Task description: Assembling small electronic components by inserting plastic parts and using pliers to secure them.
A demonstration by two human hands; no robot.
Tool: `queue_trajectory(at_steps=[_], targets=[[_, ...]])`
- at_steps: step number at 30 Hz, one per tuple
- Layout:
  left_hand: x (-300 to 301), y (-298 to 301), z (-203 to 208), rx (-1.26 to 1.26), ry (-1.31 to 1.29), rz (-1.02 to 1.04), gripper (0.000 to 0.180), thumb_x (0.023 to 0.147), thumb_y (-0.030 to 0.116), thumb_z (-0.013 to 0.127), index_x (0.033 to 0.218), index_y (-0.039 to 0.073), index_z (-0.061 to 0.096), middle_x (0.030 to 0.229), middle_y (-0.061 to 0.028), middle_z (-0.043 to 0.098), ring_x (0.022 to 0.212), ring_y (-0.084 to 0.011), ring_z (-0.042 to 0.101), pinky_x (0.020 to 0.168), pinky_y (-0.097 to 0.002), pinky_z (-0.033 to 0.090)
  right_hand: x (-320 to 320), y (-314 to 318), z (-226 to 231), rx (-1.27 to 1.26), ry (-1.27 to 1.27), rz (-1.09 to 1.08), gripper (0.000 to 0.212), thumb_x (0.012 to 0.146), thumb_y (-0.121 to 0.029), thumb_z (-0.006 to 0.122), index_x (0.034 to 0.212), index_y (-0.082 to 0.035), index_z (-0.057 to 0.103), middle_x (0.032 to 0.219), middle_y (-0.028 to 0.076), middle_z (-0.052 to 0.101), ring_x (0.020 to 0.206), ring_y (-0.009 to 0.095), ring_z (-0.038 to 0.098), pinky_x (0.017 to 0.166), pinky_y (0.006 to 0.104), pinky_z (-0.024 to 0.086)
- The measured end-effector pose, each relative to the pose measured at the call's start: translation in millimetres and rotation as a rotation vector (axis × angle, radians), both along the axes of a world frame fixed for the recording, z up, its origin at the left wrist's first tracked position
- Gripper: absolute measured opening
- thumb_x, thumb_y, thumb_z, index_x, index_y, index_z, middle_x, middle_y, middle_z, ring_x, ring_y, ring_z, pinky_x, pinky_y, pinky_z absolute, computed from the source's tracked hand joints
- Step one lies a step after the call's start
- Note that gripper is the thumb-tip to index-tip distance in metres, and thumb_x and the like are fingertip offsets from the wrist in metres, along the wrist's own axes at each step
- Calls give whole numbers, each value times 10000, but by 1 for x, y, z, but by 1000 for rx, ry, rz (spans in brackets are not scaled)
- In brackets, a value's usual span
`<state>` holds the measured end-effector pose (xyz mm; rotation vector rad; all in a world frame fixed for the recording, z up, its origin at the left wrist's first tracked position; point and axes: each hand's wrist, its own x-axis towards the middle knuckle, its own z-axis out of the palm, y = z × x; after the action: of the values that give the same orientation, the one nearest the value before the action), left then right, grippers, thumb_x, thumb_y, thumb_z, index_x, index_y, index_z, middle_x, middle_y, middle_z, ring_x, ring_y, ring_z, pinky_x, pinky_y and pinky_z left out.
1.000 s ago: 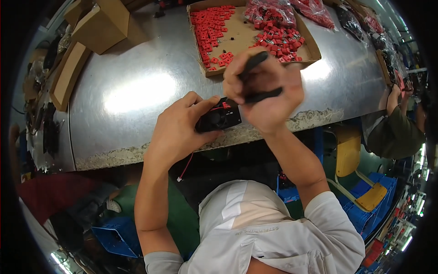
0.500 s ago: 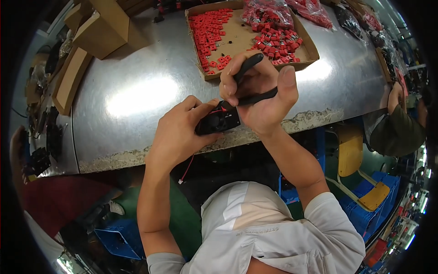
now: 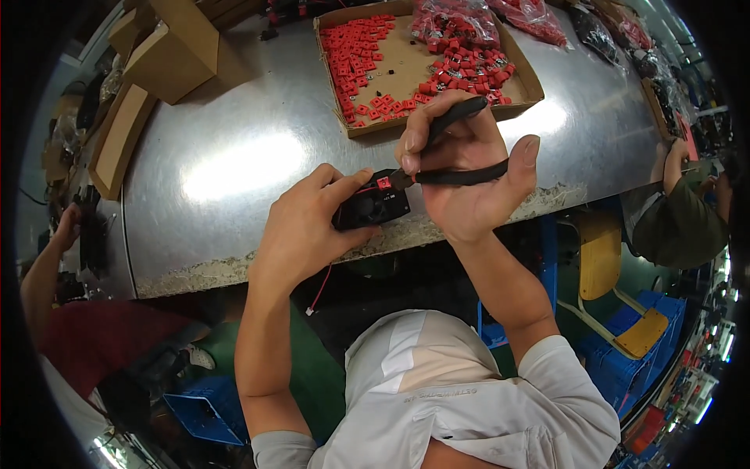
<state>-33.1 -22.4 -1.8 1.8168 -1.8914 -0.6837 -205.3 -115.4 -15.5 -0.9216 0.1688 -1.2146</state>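
At the left edge of the frame, a co-worker's bare forearm (image 3: 43,270) reaches up beside the metal bench (image 3: 234,227). Upper left: open cardboard box (image 3: 176,59), standing on the bench. Centre-left: wearer's left hand (image 3: 301,215), partly closed, thumb along the lower side and fingers over the upper left, gripping a small black housing (image 3: 394,205). Below that hand, a thin red lead (image 3: 319,295) hangs past the bench edge, ending in a white plug (image 3: 310,312). Housing located mid-frame, directly right of the left palm, and left of and slightly below the right hand's fingertips; cannot tell whether it rests on the bench. A small red piece (image 3: 383,183) sits at its upper side. Above, upper centre: cardboard tray (image 3: 537,92) bearing loose red parts (image 3: 351,59). Right of the housing: black-handled pliers (image 3: 469,177), handles spread, head just beside the red piece; contact not certain. Right hand (image 3: 469,207) holds them loosely, fingers curled about the upper handle, lower handle across the palm, thumb extended clear. Farther right: yellow chair (image 3: 599,258), then another person's dark sleeve (image 3: 678,227) at the right.
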Motion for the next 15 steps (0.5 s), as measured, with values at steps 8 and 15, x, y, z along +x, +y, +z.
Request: queue_trajectory(at_steps=[8, 15], targets=[[0, 1, 1, 31, 3, 29, 645, 665, 203, 871, 1273, 101, 679, 956, -87, 616, 826, -247, 625, 759, -351, 507, 2, 1, -2, 44, -16, -4, 921, 880, -831, 297, 1150, 8, 565, 870, 157, 579, 707, 237, 512, 660, 361, 434], [-1, 1, -1, -4, -15, 6, 629, 685, 273, 857, 1270, 136, 671, 965, -101, 609, 846, -308, 645, 755, -413, 524, 4, 5, 0, 49, 44, -66, 931, 871, -837, 303, 1134, 18, 560, 864, 156, 578, 716, 235, 525, 657, 344, 439]])
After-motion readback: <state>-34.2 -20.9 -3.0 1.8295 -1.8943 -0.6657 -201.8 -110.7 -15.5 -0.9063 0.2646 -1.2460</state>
